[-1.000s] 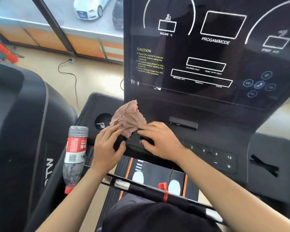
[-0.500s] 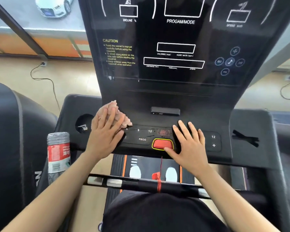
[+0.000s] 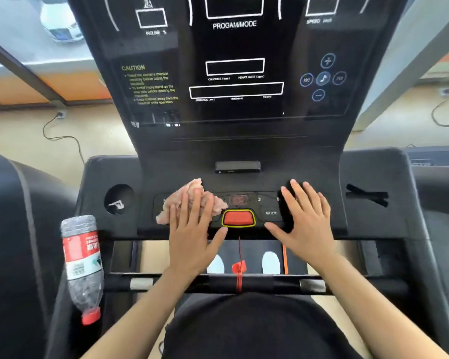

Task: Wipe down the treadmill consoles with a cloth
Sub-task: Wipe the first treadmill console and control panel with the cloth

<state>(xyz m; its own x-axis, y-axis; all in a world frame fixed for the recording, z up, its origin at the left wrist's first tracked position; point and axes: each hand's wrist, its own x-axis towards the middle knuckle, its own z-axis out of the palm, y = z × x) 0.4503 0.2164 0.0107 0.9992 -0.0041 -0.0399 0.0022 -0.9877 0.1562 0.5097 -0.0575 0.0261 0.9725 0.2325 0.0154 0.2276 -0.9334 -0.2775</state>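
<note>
1. The left hand [image 3: 192,234] lies flat, fingers straight, pressing a crumpled pink cloth [image 3: 189,200] onto the black treadmill console [image 3: 244,151], left of the red oval stop button [image 3: 238,218].
2. The right hand [image 3: 306,224] rests flat with fingers spread on the keypad just right of that button, holding nothing.
3. A red-labelled plastic bottle [image 3: 82,265] leans at the console's left side.

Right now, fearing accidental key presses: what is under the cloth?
The cloth lies on the left of the button panel, the left hand pressing it flat. Keys beneath are covered; the red button shows beside it.
</note>
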